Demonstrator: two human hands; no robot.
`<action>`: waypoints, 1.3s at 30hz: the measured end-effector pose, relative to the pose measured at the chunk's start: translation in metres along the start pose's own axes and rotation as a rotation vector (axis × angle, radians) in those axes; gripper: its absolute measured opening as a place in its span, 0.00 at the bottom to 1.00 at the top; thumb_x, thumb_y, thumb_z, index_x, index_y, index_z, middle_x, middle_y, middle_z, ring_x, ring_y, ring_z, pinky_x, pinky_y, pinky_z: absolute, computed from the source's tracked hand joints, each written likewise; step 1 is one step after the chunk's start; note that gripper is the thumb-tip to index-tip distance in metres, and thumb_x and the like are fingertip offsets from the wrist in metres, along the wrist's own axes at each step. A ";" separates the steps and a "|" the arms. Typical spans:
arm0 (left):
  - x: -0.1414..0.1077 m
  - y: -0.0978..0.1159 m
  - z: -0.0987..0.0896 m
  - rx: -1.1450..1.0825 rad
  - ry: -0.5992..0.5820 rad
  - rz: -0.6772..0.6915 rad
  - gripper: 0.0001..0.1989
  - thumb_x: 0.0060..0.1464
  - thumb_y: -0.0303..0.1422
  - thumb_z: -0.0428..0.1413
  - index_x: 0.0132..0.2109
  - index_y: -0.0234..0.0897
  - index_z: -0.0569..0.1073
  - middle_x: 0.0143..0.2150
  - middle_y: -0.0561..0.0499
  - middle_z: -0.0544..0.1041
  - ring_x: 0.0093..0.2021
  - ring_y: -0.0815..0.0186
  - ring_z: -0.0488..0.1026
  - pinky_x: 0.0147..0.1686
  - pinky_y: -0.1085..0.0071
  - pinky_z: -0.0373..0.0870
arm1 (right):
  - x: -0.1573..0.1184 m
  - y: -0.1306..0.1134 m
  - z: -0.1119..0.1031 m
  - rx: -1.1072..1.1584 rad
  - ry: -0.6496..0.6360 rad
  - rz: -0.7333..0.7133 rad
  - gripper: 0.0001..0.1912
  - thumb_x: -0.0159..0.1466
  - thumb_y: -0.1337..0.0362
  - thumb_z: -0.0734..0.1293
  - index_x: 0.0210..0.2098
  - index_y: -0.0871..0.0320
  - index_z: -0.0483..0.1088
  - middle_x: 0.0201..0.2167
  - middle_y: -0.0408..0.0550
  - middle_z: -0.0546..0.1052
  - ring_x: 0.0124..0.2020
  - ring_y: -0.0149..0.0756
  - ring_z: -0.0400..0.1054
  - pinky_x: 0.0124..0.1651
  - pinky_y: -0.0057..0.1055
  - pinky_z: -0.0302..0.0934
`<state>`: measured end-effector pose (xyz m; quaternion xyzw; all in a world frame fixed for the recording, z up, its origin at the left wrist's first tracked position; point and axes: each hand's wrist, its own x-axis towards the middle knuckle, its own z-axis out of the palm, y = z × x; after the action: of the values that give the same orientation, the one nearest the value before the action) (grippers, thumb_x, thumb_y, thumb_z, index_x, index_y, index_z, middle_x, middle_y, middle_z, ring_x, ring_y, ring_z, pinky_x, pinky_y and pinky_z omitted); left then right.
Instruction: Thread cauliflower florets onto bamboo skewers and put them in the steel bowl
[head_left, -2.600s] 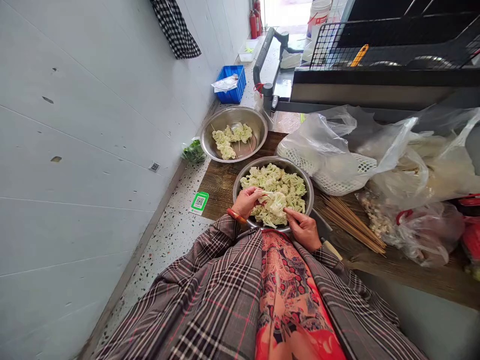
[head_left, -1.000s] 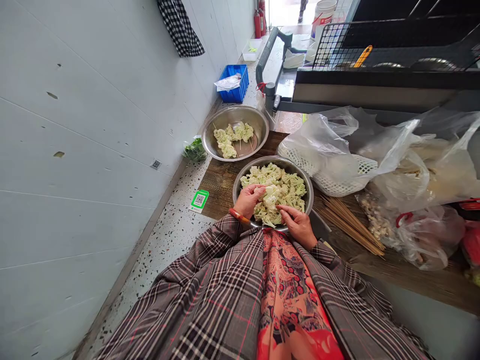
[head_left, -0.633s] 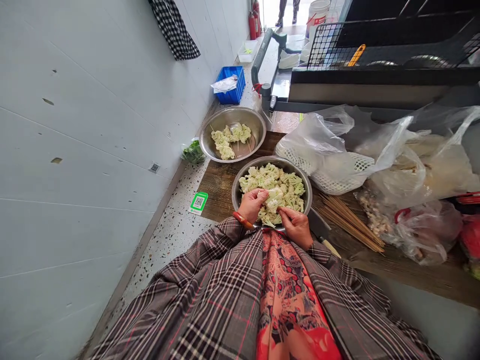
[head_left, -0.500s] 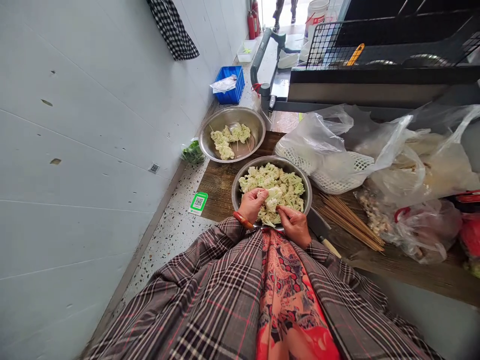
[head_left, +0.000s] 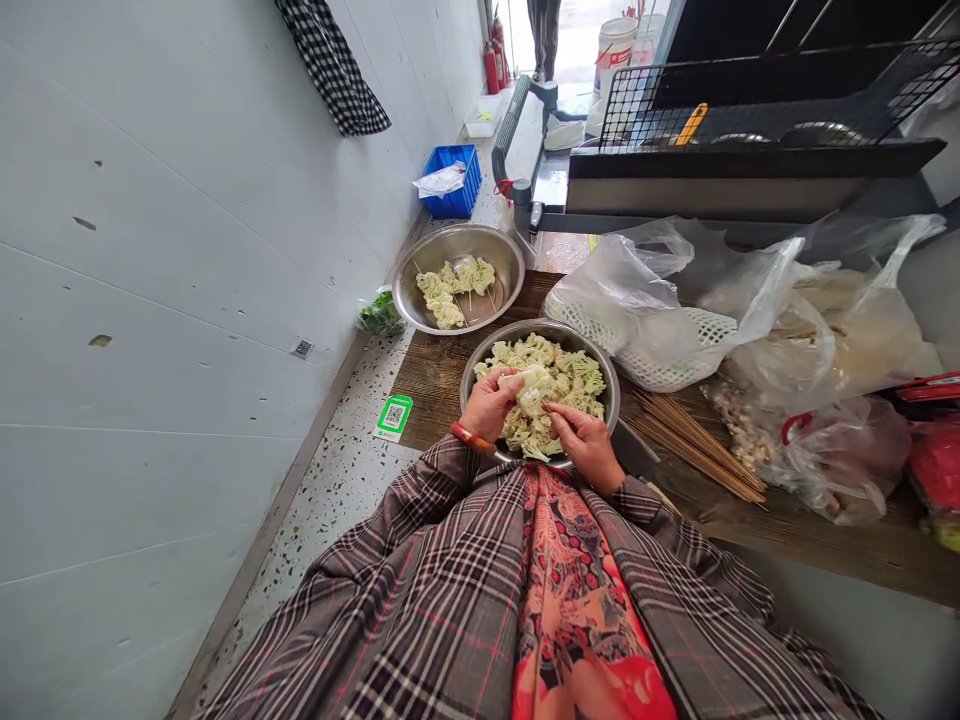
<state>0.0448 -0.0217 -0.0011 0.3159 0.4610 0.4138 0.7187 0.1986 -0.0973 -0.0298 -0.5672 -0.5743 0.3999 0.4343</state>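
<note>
Cauliflower pieces (head_left: 577,372) fill a steel bowl (head_left: 613,400) in front of me. Over its near half, my left hand (head_left: 489,403), with an orange bangle at the wrist, is closed on a pale cauliflower floret (head_left: 534,385). My right hand (head_left: 586,442) is pinched beside the floret's lower right side; whatever its fingertips hold is too small to make out. Farther back on the left, a second steel bowl (head_left: 511,290) holds skewered cauliflower (head_left: 442,298). Thin wooden skewers (head_left: 697,445) lie in a bundle right of the near bowl.
Plastic bags (head_left: 637,290) crowd the right side. A knife's blade (head_left: 636,450) lies beside the near bowl. A QR card (head_left: 394,417), bagged greens (head_left: 380,315) and a blue basket (head_left: 459,200) are at left. A person's legs (head_left: 545,35) show far back.
The floret and my left hand have shifted slightly left, and more of the floret shows above the fingers. The camera view has moved a little. The person's legs in the background have changed position.
</note>
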 end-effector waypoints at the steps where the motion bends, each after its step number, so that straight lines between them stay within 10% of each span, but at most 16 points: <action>1: 0.001 0.001 -0.002 -0.008 0.002 0.002 0.17 0.39 0.38 0.65 0.36 0.33 0.74 0.33 0.52 0.74 0.30 0.72 0.69 0.31 0.75 0.66 | 0.000 0.001 0.001 0.047 0.000 0.034 0.17 0.65 0.57 0.58 0.44 0.59 0.74 0.26 0.46 0.76 0.26 0.33 0.68 0.33 0.29 0.62; 8: -0.003 -0.017 -0.006 -0.032 0.012 -0.048 0.16 0.38 0.39 0.66 0.31 0.32 0.73 0.29 0.53 0.73 0.28 0.74 0.67 0.29 0.76 0.64 | -0.010 0.012 0.009 0.069 0.015 0.088 0.18 0.63 0.56 0.60 0.41 0.61 0.75 0.23 0.46 0.75 0.22 0.31 0.67 0.28 0.28 0.62; 15: -0.008 -0.036 -0.010 -0.092 0.022 -0.103 0.17 0.36 0.39 0.67 0.29 0.32 0.72 0.25 0.54 0.72 0.26 0.75 0.66 0.27 0.76 0.61 | -0.024 0.019 0.014 -0.136 0.077 -0.049 0.16 0.65 0.59 0.58 0.42 0.57 0.76 0.38 0.52 0.79 0.39 0.40 0.73 0.43 0.33 0.65; 26: 0.002 -0.046 -0.020 -0.022 -0.054 -0.135 0.19 0.39 0.41 0.65 0.36 0.32 0.74 0.31 0.51 0.74 0.29 0.73 0.69 0.30 0.76 0.65 | -0.027 0.027 0.011 -0.170 0.098 0.089 0.17 0.64 0.57 0.59 0.39 0.59 0.76 0.31 0.48 0.78 0.31 0.36 0.71 0.37 0.30 0.63; 33: 0.034 -0.027 -0.084 0.424 0.149 0.048 0.16 0.49 0.39 0.58 0.42 0.33 0.74 0.33 0.48 0.75 0.30 0.70 0.71 0.33 0.72 0.67 | -0.031 0.035 -0.002 -0.161 0.285 0.227 0.20 0.62 0.54 0.60 0.40 0.62 0.77 0.29 0.49 0.77 0.30 0.36 0.69 0.35 0.29 0.61; 39: 0.029 -0.050 -0.103 1.169 -0.072 0.194 0.08 0.50 0.32 0.56 0.36 0.34 0.76 0.35 0.47 0.76 0.36 0.65 0.71 0.41 0.68 0.67 | -0.035 0.029 0.006 -0.046 0.337 0.332 0.22 0.61 0.53 0.60 0.38 0.64 0.76 0.20 0.44 0.71 0.23 0.31 0.62 0.30 0.28 0.59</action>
<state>-0.0285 -0.0116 -0.0929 0.7139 0.5569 0.1439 0.3995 0.2013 -0.1314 -0.0609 -0.7222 -0.4015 0.3522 0.4395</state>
